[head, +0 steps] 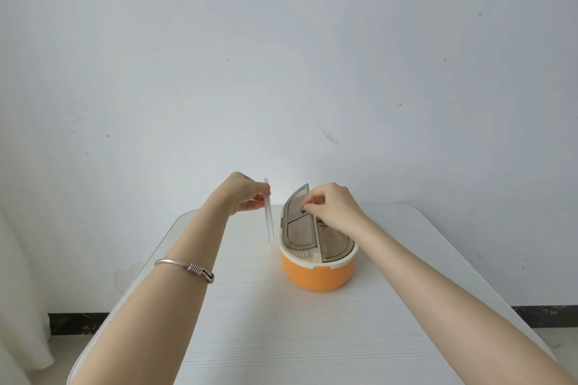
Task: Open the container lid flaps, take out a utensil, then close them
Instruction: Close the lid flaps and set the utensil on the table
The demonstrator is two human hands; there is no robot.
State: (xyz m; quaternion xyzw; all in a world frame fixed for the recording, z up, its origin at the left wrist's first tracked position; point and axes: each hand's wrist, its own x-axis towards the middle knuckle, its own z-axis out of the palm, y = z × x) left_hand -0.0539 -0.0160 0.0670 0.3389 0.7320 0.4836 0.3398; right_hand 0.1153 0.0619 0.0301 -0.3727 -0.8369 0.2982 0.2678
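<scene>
An orange round container (316, 273) with a cream rim stands on the white table (281, 322). Its lid has smoky translucent flaps: the left flap (297, 206) is tilted up, the right flap (334, 247) lies flat. My right hand (331, 203) pinches the small tab of the raised left flap. My left hand (247, 194) hovers left of the container and holds a pair of white chopsticks (269, 222) that hang down, tips above the table. More white utensil ends show in the slot at the container's front.
The table's far edge meets a pale wall just behind the container. A light curtain (18, 291) hangs at the left. A metal bracelet (187, 267) is on my left forearm. The floor and a dark skirting show beside the table.
</scene>
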